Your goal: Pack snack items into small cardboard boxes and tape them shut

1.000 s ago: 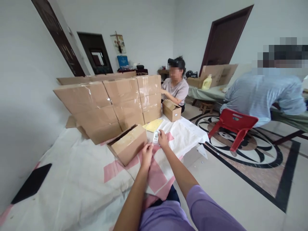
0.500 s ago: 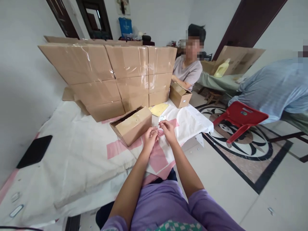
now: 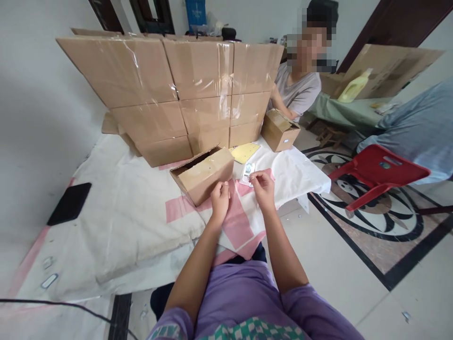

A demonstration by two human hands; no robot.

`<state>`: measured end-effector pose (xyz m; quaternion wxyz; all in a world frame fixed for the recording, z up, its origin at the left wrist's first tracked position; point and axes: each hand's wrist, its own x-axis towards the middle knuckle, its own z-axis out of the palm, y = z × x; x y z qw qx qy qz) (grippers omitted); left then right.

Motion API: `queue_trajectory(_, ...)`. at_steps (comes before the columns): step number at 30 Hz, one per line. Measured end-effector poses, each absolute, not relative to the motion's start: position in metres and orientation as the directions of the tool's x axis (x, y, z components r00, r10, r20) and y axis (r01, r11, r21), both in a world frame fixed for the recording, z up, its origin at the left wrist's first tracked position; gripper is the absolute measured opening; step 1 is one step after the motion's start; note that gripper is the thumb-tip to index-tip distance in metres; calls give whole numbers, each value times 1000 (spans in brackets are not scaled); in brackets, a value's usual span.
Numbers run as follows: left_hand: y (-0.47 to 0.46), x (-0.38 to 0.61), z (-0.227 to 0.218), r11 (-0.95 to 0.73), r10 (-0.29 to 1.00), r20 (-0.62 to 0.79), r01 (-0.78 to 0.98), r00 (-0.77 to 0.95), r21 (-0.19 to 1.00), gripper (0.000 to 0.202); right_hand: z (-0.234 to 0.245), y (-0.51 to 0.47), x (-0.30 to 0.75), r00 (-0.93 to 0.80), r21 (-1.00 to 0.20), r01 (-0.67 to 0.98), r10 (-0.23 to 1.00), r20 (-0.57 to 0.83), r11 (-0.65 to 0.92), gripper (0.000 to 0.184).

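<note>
My left hand (image 3: 221, 200) is closed in front of the near side of an open cardboard box (image 3: 208, 177), fingertips curled together. What it holds, if anything, is too small to make out. My right hand (image 3: 264, 190) is closed in a pinch beside a small clear packet with a printed label (image 3: 248, 173). I cannot tell whether its fingers grip the packet or something tiny in front of it. Behind the packet lies a flat yellow piece (image 3: 245, 153) on the white and pink cloth (image 3: 141, 236).
Taped cardboard boxes (image 3: 148, 71) stand stacked at the back. A co-worker (image 3: 297, 89) sits behind another small box (image 3: 280, 130). A black tablet-like slab (image 3: 70, 204) lies at left. A red plastic chair (image 3: 385, 174) stands right, near another person in blue.
My hands have moved apart: they were close together at the fingertips, and now a gap lies between them. The small packet shows more plainly. The camera view has tilted down.
</note>
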<state>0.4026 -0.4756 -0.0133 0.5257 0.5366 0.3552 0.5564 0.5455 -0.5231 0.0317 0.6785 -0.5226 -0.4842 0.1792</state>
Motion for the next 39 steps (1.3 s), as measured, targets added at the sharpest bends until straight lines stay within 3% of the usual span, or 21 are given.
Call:
queue_trajectory(6,-485,383,27,-299,939,326,-205,112,932,26,53,-534,537,360,-933,3,870,336,360,35)
queue_trajectory(10,-497,378,52,-356,897,391,-189,204,915,21,60,-542,520,289,-939,-8,899,328,345,39)
queue_trajectory(15,-504,371,66,-365,870,404,-180,284,913,15,64,-551,508,203,-929,27,908,367,369,29)
queue_trajectory(20,-501,366,66,-287,917,346,-275,200,918,19,64,-554,503,136,-939,-103,940,314,329,40)
queue_trajectory(23,-499,364,63,-229,944,286,-300,163,926,22,63,-554,499,146,-941,-47,934,326,336,39)
queue_trajectory(30,-490,360,58,-146,921,253,-340,296,929,27,69,-547,491,88,-923,15,918,385,386,30)
queue_trajectory(39,-496,356,63,-49,938,194,-442,289,895,32,66,-552,479,101,-914,-12,910,403,406,32)
